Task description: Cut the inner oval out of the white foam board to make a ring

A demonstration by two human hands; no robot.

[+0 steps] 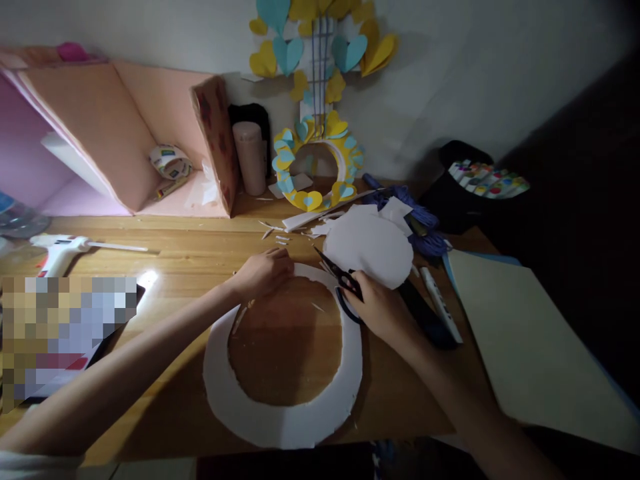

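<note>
A wide white ring, cut from card or foam board, lies flat on the wooden table in front of me. My left hand grips its far left part, fingers bent over the edge. At the ring's far right side, my right hand holds black-handled scissors, blades pointing up and left over the rim. Beyond the scissors lies a round white disc among white offcuts. Small cut slivers are scattered near the ring and inside its opening.
A yellow-and-blue heart wreath leans on the wall. A glue gun and a tablet-like device lie left; a cardboard shelf stands behind. To the right are a white marker, blue yarn, paper sheets and a pen case.
</note>
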